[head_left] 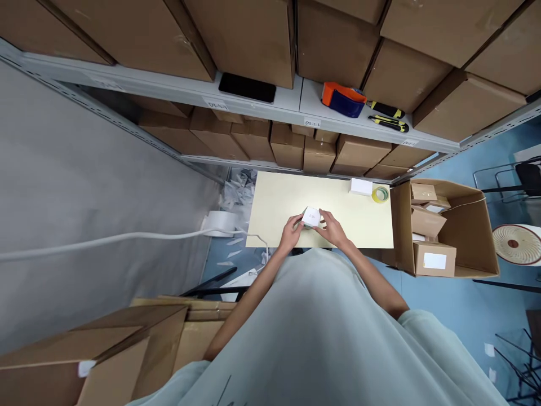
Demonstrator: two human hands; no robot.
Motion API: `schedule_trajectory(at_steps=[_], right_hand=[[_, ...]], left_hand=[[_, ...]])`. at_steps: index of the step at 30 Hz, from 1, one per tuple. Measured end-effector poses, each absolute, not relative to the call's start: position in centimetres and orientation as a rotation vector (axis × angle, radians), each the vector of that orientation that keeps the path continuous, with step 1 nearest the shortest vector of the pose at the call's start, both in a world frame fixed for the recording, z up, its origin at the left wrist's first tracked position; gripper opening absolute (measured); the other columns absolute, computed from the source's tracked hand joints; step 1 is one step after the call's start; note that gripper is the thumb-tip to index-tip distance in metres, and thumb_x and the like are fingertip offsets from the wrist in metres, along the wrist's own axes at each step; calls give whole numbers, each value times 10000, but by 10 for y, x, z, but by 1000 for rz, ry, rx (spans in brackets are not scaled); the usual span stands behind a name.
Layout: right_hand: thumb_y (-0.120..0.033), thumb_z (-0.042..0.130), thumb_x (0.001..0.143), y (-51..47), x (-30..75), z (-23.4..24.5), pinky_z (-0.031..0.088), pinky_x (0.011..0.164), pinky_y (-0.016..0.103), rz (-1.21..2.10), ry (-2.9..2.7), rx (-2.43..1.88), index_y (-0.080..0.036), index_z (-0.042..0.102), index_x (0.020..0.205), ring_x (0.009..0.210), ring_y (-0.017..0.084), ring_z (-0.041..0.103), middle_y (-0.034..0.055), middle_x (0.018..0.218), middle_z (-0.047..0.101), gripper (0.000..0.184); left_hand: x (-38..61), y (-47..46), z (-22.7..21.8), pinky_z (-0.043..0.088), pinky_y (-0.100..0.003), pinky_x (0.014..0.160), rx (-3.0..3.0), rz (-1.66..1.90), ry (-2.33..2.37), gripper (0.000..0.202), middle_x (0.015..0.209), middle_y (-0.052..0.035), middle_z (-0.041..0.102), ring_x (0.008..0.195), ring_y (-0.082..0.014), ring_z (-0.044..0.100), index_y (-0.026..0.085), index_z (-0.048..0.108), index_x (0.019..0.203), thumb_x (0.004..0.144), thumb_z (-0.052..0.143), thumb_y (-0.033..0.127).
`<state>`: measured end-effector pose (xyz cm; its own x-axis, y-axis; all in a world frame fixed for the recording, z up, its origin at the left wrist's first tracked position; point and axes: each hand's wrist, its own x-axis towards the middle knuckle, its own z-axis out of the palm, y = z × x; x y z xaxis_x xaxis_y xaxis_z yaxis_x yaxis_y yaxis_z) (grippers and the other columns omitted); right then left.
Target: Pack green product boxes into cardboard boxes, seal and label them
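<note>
A small white box (311, 216) with faint print on its top is held over the pale table (270, 197), close to its near edge. On the box's left side, my left hand (290, 232) grips it between thumb and fingers. From the right, my right hand (332, 228) has its thumb and fingers curved around the box's other side. Whether the box rests on the tabletop or is lifted slightly, I cannot tell.
A white box (360, 186) and a tape roll (380, 194) lie at the table's far right. Right of it stands an open carton (469, 225) holding several small boxes. Shelving (287, 107) behind carries cartons, a black phone (247, 87), a tape dispenser (344, 100) and utility knives (387, 117).
</note>
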<state>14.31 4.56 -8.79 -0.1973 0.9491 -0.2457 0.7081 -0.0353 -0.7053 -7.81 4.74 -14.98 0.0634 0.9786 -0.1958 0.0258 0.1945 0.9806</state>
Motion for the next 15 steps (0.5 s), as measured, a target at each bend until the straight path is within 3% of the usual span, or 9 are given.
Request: schedule_trajectory(at_steps=[7,15], right_hand=[[-389,737,1043,70,139,-57,677,1055,432,987,-2257,-1785,-276,575,1659,1020,257,863,108,1695,627,647],[-391,658,1068,72,144,-54,665,1045,470,1031,-2240,-1769,-272,559,1664,898,262,856,101,1739,581,615]], left_hand=[[-81,43,-143,669,-531,1116,901,1038,1277,483,1503,-155,668,1399,-332,697,226,760,1345,1014,675,567],[-73,46,-137,669,-513,1106,919,1054,1321,502,1448,-162,716,1343,-306,729,209,741,1301,981,713,596]])
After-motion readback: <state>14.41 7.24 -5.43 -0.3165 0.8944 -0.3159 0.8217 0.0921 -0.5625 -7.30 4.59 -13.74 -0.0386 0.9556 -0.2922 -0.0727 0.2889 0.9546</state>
